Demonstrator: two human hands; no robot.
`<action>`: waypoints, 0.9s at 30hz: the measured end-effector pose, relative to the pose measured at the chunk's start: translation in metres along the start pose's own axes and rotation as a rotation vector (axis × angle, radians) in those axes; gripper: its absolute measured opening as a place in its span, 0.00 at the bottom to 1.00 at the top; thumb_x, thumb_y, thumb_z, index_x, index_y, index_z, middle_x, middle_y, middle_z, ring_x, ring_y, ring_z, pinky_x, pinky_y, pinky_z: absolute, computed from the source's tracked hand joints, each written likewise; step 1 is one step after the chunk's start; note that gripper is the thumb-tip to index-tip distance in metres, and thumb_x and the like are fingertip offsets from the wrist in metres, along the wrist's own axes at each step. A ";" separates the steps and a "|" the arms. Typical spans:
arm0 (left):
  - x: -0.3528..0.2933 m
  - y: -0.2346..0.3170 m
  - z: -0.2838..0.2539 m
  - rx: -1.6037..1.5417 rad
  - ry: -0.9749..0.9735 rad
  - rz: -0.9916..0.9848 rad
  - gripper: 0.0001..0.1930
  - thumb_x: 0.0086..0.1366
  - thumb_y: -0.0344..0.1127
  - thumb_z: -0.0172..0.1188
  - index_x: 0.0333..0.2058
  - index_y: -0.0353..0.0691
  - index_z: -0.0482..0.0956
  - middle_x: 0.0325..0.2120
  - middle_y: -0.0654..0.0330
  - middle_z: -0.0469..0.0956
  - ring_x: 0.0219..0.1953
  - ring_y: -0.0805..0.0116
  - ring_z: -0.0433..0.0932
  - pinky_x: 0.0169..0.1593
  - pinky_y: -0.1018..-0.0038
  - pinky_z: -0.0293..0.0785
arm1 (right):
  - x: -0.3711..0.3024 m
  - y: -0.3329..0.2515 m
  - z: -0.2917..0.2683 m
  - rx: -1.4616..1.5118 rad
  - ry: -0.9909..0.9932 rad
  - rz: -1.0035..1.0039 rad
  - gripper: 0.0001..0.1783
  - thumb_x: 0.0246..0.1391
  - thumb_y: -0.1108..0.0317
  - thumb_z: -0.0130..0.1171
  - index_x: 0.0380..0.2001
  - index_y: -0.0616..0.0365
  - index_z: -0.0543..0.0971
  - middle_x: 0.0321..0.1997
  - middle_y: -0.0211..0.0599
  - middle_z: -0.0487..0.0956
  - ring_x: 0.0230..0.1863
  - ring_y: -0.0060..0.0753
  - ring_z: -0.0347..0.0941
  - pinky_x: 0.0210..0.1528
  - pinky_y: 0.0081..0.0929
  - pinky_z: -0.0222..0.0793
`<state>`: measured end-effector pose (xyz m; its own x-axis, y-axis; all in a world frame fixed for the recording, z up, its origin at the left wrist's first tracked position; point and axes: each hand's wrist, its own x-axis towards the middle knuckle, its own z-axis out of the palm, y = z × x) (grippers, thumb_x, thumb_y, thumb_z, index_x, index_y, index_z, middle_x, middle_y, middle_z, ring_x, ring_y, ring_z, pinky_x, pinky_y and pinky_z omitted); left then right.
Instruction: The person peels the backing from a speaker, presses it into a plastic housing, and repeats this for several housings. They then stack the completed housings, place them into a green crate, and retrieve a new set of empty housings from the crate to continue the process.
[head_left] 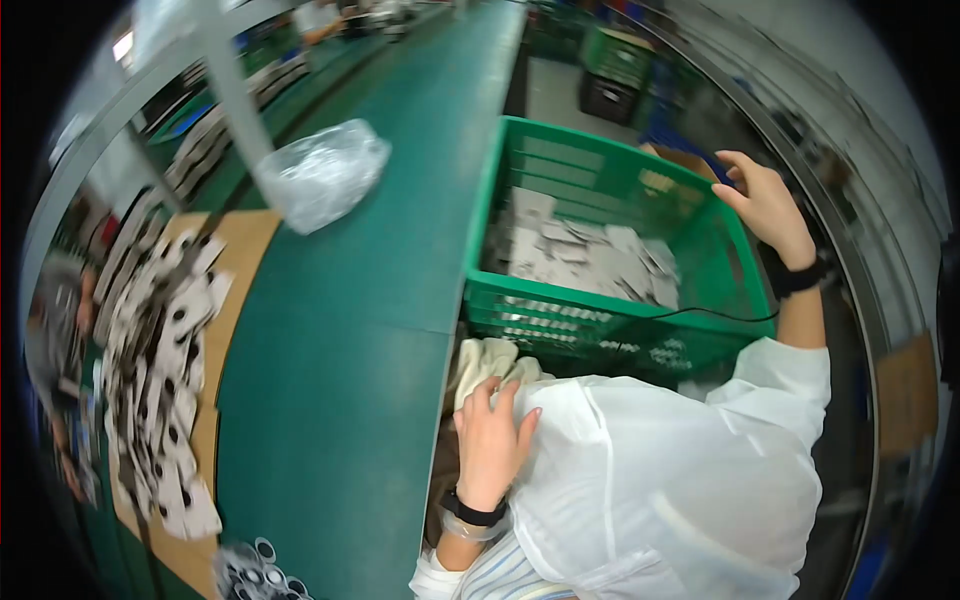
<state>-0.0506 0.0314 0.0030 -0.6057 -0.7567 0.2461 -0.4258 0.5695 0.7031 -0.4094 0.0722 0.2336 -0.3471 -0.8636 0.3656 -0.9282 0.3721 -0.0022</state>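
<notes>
A large green plastic crate (570, 300) stands in front of me, right of the belt, with white and grey flat pieces (590, 250) lying in its bottom. My right hand (768, 205) is over the crate's far right corner, fingers curved and apart, nothing seen in them; whether it touches the rim I cannot tell. At the belt's edge, my left hand (492, 440) has its fingers spread, close against a cream cloth (482, 360) beside the crate's near wall. Both wrists carry black bands. A thin black cord (700, 312) runs from the right band across the crate's near side.
A long green conveyor belt (340, 400) runs away on the left. On it lie a clear plastic bag (325, 175), cardboard (235, 290) with rows of white pieces with black dots (175, 390), and a bag of black-and-white rings (260, 572). Another person (62, 320) is at far left.
</notes>
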 end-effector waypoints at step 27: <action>0.138 0.028 0.073 -0.043 0.227 0.026 0.12 0.50 0.24 0.62 0.36 0.40 0.81 0.34 0.61 0.79 0.31 0.62 0.76 0.36 0.70 0.69 | 0.073 0.095 0.483 0.035 -0.588 0.019 0.51 0.32 0.70 0.69 0.63 0.34 0.59 0.72 0.47 0.44 0.70 0.59 0.43 0.60 0.69 0.49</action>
<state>-0.1952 -0.0338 0.0077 -0.4473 -0.7973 0.4053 -0.3797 0.5796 0.7210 -0.5877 -0.1194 -0.1898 -0.3709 -0.9042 -0.2120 -0.9214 0.3868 -0.0376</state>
